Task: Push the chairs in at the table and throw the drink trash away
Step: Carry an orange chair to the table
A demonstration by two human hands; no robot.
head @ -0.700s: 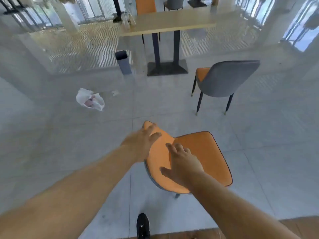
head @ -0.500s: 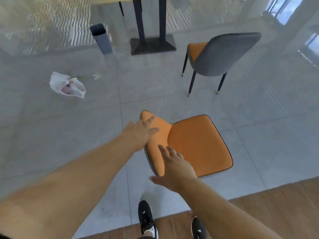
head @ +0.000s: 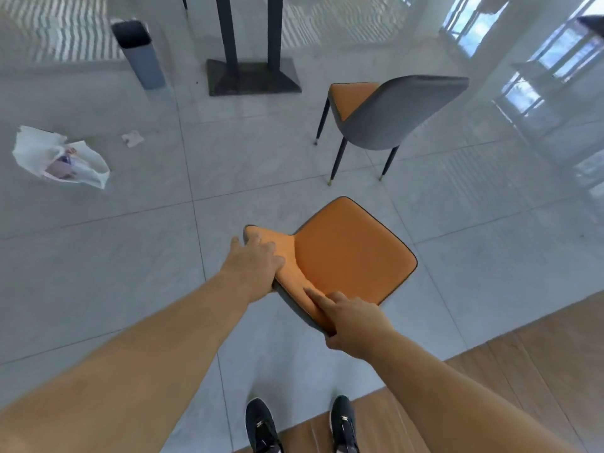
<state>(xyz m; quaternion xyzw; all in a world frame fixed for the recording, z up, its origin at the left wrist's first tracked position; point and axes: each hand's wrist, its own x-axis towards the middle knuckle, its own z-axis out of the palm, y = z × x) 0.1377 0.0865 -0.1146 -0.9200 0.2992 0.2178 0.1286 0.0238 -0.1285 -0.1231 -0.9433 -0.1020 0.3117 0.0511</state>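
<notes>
Under both hands: orange chair [head: 349, 256], grey-backed, dark piping, seat bare.

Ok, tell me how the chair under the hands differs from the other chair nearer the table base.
The near chair is held at its backrest by the left hand and right hand; the far chair stands untouched. The near chair shows mostly its orange seat from above; the far chair shows its grey back shell and dark legs. The far chair is closer to the table base. Both have orange seats and grey backs.
</notes>
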